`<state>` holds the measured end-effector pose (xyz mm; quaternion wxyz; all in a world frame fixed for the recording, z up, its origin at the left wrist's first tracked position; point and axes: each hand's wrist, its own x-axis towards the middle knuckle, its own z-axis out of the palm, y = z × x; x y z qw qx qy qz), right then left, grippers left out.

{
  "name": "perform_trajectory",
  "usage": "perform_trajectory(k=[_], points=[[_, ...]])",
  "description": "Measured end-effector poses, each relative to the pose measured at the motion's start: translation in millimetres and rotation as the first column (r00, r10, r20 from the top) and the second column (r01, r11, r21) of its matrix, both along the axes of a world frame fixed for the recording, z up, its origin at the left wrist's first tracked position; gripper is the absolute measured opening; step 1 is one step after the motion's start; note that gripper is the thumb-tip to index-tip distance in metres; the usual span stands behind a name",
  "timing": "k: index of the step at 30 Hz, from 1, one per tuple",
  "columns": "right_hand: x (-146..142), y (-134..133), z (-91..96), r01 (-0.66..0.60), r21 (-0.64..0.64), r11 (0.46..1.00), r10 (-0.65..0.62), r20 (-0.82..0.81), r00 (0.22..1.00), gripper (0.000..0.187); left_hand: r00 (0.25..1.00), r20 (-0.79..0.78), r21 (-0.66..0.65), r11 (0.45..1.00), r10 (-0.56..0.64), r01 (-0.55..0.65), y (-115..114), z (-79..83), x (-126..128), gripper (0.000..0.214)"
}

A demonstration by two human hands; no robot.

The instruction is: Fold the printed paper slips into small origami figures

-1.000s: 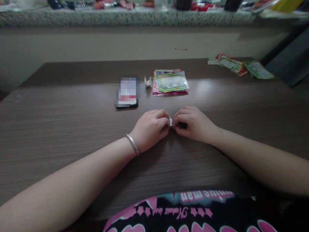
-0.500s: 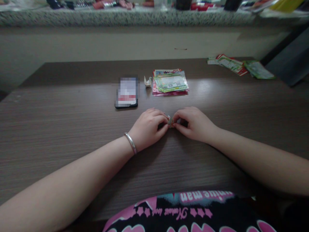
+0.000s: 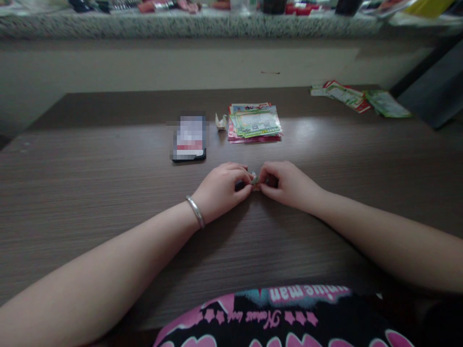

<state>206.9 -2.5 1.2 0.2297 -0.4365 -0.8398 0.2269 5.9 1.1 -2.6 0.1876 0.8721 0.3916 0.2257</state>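
Note:
My left hand (image 3: pixel 222 190) and my right hand (image 3: pixel 287 185) meet at the middle of the brown wooden table (image 3: pixel 90 183). Both pinch a small folded piece of paper (image 3: pixel 254 179) between their fingertips; most of it is hidden by my fingers. A silver bangle (image 3: pixel 195 211) sits on my left wrist. Farther back lies a stack of colourful printed papers (image 3: pixel 255 123), with a small folded paper figure (image 3: pixel 221 121) just to its left.
A black phone (image 3: pixel 189 138) lies face up left of the stack. More printed leaflets (image 3: pixel 356 98) lie at the table's far right corner beside a dark slanted object (image 3: pixel 432 89). A speckled stone ledge (image 3: pixel 188 26) with clutter runs behind the table.
My left hand has shifted slightly back and opened its curl a little; the small paper between my fingertips has turned. Both hands stay together on it.

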Motion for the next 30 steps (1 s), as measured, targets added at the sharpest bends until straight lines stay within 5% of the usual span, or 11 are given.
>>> perform_trajectory(k=[5, 11, 25, 30], points=[[4, 4, -3.4, -0.037, -0.047, 0.998, 0.035, -0.046, 0.998, 0.004, 1.000, -0.006, 0.007, 1.000, -0.025, 0.025, -1, 0.5, -1, 0.011], [10, 3, -2.9, -0.145, 0.110, 0.983, 0.139, 0.058, 0.989, 0.006, 0.999, -0.005, 0.022, 0.998, -0.051, 0.051, 0, -1.7, -1, 0.011], [6, -9, 3.3, -0.112, 0.291, 0.950, 0.047, 0.220, 0.974, 0.005, 0.995, 0.024, 0.127, 0.988, -0.096, 0.092, 0, -4.0, -3, 0.006], [5, -6, 2.0, -0.092, 0.225, 0.970, 0.046, 0.202, 0.978, 0.004, 0.996, 0.027, 0.150, 0.986, -0.084, 0.079, -1, -3.4, -2, 0.006]])
